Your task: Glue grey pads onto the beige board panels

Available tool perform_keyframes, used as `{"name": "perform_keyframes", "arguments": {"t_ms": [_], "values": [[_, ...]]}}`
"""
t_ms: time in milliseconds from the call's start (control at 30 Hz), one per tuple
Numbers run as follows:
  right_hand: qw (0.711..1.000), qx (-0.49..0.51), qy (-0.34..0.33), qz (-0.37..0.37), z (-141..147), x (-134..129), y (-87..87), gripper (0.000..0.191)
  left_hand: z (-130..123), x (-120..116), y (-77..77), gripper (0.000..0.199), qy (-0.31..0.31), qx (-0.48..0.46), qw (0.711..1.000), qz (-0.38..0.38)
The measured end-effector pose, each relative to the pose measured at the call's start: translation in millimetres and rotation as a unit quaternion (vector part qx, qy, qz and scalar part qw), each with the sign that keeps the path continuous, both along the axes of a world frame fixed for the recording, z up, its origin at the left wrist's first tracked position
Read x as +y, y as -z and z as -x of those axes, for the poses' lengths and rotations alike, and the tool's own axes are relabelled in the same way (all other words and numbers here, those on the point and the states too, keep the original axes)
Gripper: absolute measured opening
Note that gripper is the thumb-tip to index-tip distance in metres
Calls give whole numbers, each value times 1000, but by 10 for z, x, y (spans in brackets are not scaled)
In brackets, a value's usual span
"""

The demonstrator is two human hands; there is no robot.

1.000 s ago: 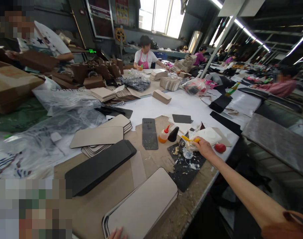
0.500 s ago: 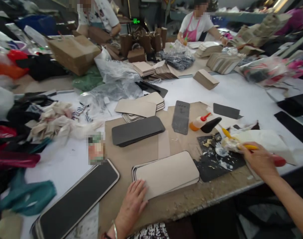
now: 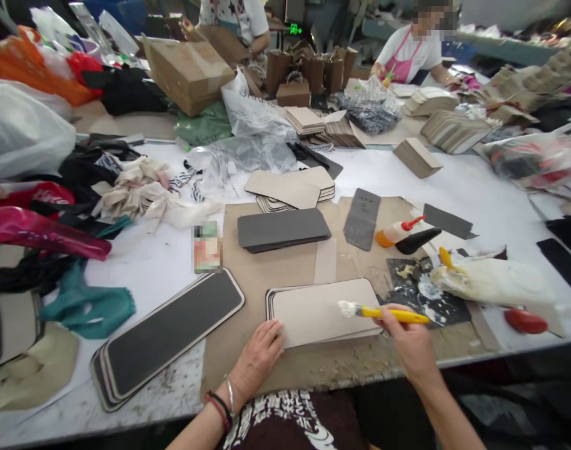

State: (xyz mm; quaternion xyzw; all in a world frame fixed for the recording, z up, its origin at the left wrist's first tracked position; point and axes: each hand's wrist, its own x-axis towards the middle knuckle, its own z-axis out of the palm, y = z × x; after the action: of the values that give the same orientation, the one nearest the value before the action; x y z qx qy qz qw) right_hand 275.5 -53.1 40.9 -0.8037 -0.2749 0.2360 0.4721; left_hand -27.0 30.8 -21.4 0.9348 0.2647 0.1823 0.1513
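Observation:
My right hand (image 3: 409,340) grips a yellow-handled brush (image 3: 393,314). Its white-coated bristles point left, over a stack of beige rounded panels (image 3: 313,310) at the table's front. Against the left end of that stack, my left hand (image 3: 261,351) lies with its fingers stretched flat on the top panel's edge. To the right is a dark board (image 3: 409,294) smeared with white paste. A whitish bag (image 3: 496,281) with a second yellow handle (image 3: 447,257) on it lies beside the board.
Dark panels with pale borders (image 3: 172,337) lie at left. Behind my hands are a grey panel stack (image 3: 284,229), more beige panels (image 3: 285,187) and an orange-filled bottle (image 3: 395,232). A red oval object (image 3: 526,320) sits at right. Two people (image 3: 411,56) work across the table.
My right hand has brought the brush left from the pasted board to over the beige panels. My left hand stays on the stack's left end. The camera view has shifted.

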Motion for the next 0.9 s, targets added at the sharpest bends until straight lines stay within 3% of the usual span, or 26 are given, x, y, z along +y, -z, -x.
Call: {"name": "perform_keyframes", "arguments": {"t_ms": [100,200,333,467,600,733,800,900], "values": [[994,81,-72,-26,813,331,102,36,21,-4,27,15,9,-15,1000,-8],[987,83,-132,-46,1156,471,221,33,27,5,36,14,17,-18,999,-27],[996,-12,-83,-18,832,390,302,35,28,19,46,15,20,-33,999,-38],[988,-156,-1,6,448,287,163,37,29,26,67,17,20,-49,998,-46],[986,-157,-54,-17,729,381,66,30,45,37,98,20,26,-57,996,-62],[988,-102,-103,-50,923,573,147,29,68,61,123,21,40,-52,996,-63],[986,-145,-73,-46,717,573,178,30,74,70,133,21,42,-51,996,-54],[970,-244,11,-5,208,371,175,34,75,67,155,20,37,-59,996,-49]]}}
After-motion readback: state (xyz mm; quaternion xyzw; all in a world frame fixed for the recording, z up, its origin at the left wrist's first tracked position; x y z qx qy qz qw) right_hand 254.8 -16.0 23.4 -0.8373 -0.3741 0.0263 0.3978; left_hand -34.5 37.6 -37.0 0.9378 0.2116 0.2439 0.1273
